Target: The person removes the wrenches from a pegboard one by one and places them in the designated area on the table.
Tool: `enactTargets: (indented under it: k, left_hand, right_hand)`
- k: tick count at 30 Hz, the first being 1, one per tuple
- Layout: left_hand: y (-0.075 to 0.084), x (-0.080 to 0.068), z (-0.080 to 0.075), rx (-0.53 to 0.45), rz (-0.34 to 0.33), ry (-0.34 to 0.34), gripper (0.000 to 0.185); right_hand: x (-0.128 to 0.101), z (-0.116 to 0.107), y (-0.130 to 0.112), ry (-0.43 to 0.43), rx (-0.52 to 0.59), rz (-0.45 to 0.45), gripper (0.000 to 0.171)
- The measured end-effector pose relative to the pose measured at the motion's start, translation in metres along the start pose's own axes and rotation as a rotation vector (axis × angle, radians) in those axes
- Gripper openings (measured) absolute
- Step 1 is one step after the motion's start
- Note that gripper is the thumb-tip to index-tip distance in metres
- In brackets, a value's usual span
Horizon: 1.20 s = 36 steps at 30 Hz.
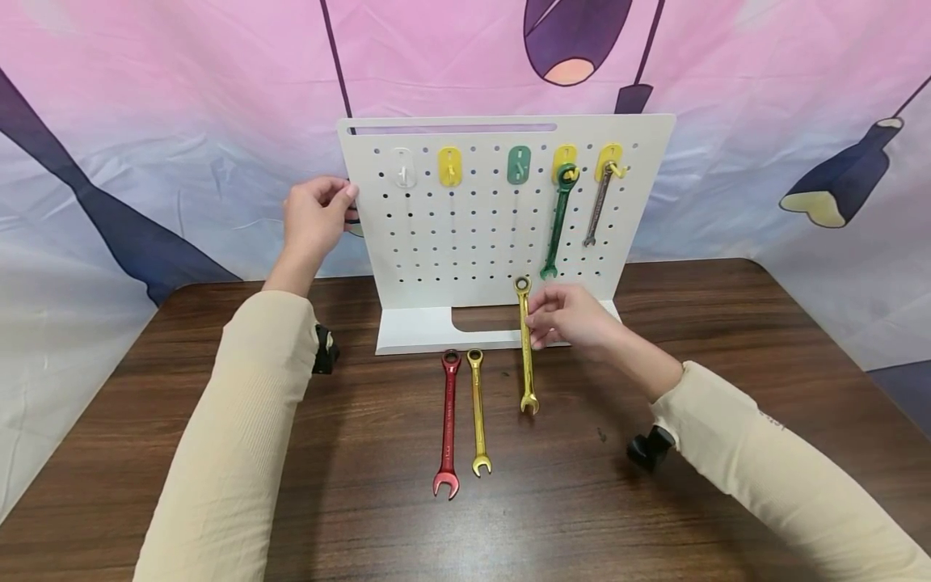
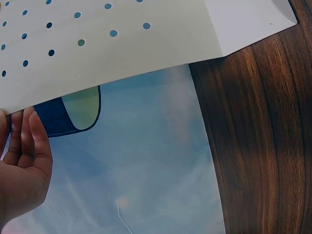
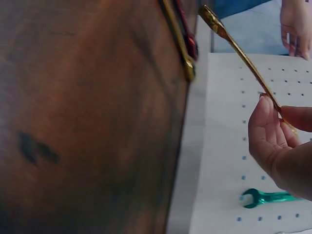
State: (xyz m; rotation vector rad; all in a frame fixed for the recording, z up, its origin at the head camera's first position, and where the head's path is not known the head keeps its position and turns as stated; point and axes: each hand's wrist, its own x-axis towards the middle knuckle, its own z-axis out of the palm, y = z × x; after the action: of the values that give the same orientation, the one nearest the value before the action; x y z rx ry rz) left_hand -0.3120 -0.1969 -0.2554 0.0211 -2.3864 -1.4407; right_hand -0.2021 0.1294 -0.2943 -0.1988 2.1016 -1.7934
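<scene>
Right hand point(image 1: 570, 318) in the thick of it, thumb and fingers pinching a shiny gold metal combination wrench point(image 1: 527, 356)! That wrench stands at the hand's nine o'clock in the head view, ring end up near twelve, forked end down near six, in front of the base of the white perforated pegboard point(image 1: 422, 296).

Straight up at twelve from this hand, a glossy green metal wrench point(image 1: 558, 222) hangs by its ring on a yellow plastic hook point(image 1: 559, 151). Towards one o'clock, there's a smaller silver-grey metal wrench point(image 1: 598, 206), hung on another yellow hook point(image 1: 606, 151).

Swing down to between seven and eight: a slimmer gold metal wrench point(image 1: 478, 408) lies on the dark wood-grain counter point(image 1: 349, 485), and just beside it, at eight, a red metal wrench point(image 1: 448, 424), forks facing six.

Over at ten o'clock, the left hand point(image 1: 316, 214) pinches the pegboard's left edge! Three bare hooks up top: green point(image 1: 519, 152) and yellow point(image 1: 450, 153) towards eleven, whitish point(image 1: 403, 158) nearer ten. Behind everything, a pink-and-blue patterned cloth point(image 1: 218, 121).
</scene>
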Motion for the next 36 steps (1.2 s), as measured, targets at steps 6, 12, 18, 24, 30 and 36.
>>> enactTargets:
  k: [6,12,18,24,30,36]
  left_hand:
    - [0.039,-0.031,-0.006,0.062,-0.035,-0.014,0.034]
    - [0.04,-0.033,-0.005,0.082,-0.033,-0.006,0.035]
    - [0.039,-0.033,-0.004,0.092,-0.029,0.0,0.035]
    - [0.041,-0.034,-0.004,0.095,-0.032,-0.006,0.036]
    - [0.04,-0.033,-0.003,0.105,-0.031,-0.005,0.035]
    - [0.042,-0.035,-0.004,0.088,-0.047,-0.016,0.037]
  right_hand:
    - [-0.003,0.01,0.014,-0.03,0.037,0.072,0.01]
    - [-0.006,0.019,0.025,-0.069,0.069,0.1,0.01]
    - [-0.007,0.026,0.035,-0.106,0.087,0.122,0.009]
    - [-0.007,0.03,0.046,-0.128,0.091,0.129,0.007]
    - [-0.006,0.032,0.053,-0.123,0.088,0.151,0.009]
    - [-0.003,0.034,0.055,-0.106,0.061,0.176,0.011]
